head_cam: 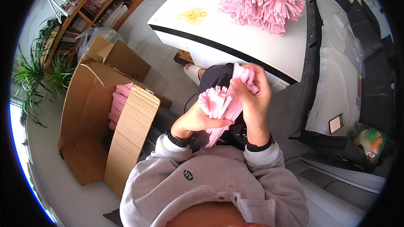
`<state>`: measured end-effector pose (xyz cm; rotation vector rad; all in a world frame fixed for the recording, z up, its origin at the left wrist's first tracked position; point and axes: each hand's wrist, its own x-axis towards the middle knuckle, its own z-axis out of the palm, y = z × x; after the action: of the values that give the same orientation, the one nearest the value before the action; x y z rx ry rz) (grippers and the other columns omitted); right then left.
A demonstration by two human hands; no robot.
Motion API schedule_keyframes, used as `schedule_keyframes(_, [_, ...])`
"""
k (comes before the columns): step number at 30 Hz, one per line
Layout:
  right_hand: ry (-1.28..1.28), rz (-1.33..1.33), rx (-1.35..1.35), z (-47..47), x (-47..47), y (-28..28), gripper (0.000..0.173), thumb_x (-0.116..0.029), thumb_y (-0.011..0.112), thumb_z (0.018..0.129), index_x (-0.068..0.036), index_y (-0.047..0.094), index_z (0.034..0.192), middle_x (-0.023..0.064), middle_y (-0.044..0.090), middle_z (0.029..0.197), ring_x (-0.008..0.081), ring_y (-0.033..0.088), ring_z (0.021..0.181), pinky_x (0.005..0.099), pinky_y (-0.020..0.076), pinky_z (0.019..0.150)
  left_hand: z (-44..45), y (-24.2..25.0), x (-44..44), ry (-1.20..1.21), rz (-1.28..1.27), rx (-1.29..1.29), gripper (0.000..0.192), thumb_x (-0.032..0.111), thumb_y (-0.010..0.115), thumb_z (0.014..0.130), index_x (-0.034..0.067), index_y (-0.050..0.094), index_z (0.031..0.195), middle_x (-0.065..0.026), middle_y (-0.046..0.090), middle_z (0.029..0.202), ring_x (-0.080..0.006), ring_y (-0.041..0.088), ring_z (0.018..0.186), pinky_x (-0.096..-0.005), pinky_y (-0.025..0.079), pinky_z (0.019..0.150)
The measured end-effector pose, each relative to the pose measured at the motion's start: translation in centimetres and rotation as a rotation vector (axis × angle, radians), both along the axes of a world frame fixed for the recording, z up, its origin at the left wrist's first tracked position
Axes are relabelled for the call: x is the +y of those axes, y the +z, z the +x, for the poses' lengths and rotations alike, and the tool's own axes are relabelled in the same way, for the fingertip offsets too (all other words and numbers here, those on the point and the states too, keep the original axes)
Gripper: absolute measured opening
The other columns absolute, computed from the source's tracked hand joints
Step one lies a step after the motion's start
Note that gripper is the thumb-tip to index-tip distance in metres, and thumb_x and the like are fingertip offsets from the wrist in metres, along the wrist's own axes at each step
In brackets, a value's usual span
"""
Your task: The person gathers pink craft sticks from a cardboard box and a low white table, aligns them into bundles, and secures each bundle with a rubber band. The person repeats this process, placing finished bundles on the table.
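A bundle of pink fuzzy strips, like pipe cleaners, is gripped near its middle by my left hand. Its cut ends fan out toward the table, and the other end hangs down toward my lap. My right hand pinches the top of a second pink bunch that lies against the right side of the first. The lower part of this bunch passes to my left thumb. Past my knees, a large pile of pink bundles rests on the white table.
Yellow rubber bands lie loose on the table. On my left stands an open cardboard box with more pink bundles inside. To the right are a sofa and a phone. A bookshelf and a plant stand far left.
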<state>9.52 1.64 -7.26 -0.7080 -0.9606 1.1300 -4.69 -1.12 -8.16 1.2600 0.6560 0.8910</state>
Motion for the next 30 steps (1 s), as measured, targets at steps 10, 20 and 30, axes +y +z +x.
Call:
schedule_keyframes(10, [0.072, 0.019, -0.097, -0.2, -1.8, -0.8, 0.013, -0.007, 0.050, 0.090, 0.004, 0.058, 0.089, 0.0029, 0.059, 0.076, 0.0082, 0.055, 0.068, 0.0212, 0.0429, 0.062, -0.1, -1.6, 0.6, 0.186, 0.052, -0.140, 0.038, 0.012, 0.063, 0.082, -0.002, 0.050, 0.115, -0.0065, 0.057, 0.103, -0.0134, 0.052, 0.098, -0.0284, 0.041, 0.086])
schedule_keyframes(20, [0.203, -0.012, -0.172, -0.2, -2.4, 0.4, 0.014, 0.000, 0.068, 0.075, 0.003, 0.059, 0.086, -0.0009, 0.055, 0.067, 0.0028, 0.049, 0.060, 0.0180, 0.0394, 0.053, -0.1, -0.9, -0.8, 0.203, 0.079, -0.023, 0.015, 0.012, 0.055, 0.088, -0.002, 0.057, 0.095, -0.0020, 0.057, 0.077, -0.0070, 0.053, 0.065, -0.0221, 0.044, 0.058])
schedule_keyframes(30, [0.279, -0.179, 0.017, 0.7, -2.3, 0.3, 0.011, -0.001, 0.064, 0.078, 0.003, 0.060, 0.087, 0.0020, 0.059, 0.069, 0.0046, 0.054, 0.056, 0.0189, 0.0427, 0.046, 0.4, -0.2, -1.0, 0.227, 0.066, -0.171, 0.017, 0.008, 0.048, 0.091, -0.003, 0.054, 0.101, -0.0065, 0.059, 0.085, -0.0115, 0.055, 0.071, -0.0246, 0.046, 0.065])
